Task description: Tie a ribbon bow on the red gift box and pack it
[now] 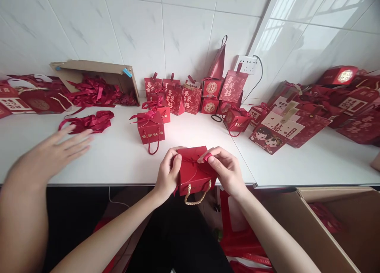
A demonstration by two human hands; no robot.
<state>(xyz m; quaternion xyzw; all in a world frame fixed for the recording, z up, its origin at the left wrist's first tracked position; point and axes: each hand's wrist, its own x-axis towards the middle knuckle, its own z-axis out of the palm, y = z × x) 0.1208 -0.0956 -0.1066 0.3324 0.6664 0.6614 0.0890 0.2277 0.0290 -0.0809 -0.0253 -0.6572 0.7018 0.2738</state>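
A red gift box [197, 174] with a gold rope handle [194, 201] is held at the table's front edge, between my two hands. My left hand [169, 172] grips the box's left side, thumb on top. On the right, my right hand [224, 168] pinches a red ribbon [208, 157] between thumb and fingers; the ribbon runs across the box's top. Just beyond stands another red box [151, 131] with a ribbon bow and a red rope handle.
Another person's hand [63, 146] reaches over the table's left side, near loose red ribbons [92, 122]. Behind are a cardboard box [97, 69] of ribbons and several red gift boxes [191, 100]. More packages [311, 124] stand right. An open carton [314, 233] sits below, right.
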